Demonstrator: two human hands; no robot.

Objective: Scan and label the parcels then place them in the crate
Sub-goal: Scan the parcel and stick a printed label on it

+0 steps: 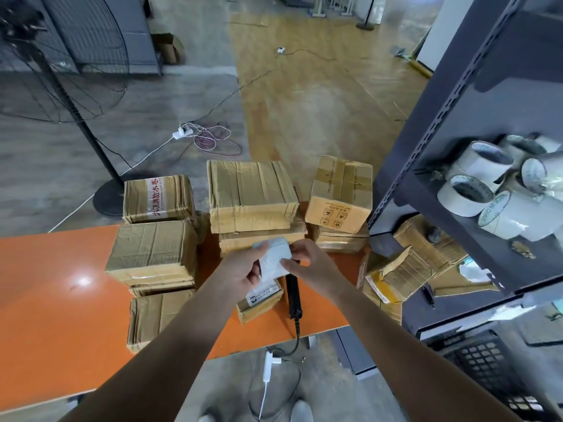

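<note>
A white label (275,260) is held above the orange table (61,284) by both hands. Its left edge is pinched by the left hand (240,272) and its right edge by the thumb and fingers of the right hand (310,263). Just below it a small parcel (259,303) lies flat on the table with a printed sticker on its top, and a black scanner (293,295) is laid just beside that parcel on its right, its cable hanging over the near edge. More taped brown parcels are stacked on the table: a left stack (152,251), a centre stack (251,193) and a taller box (339,193) set on a flat one. A dark metal shelf unit (457,132) stands at the right. White tape rolls (475,175) are heaped on its upper shelf, and further brown parcels (408,269) are piled on the shelf below. A black lattice crate (487,360) is seen at the lower right; what it holds cannot be told.
</note>
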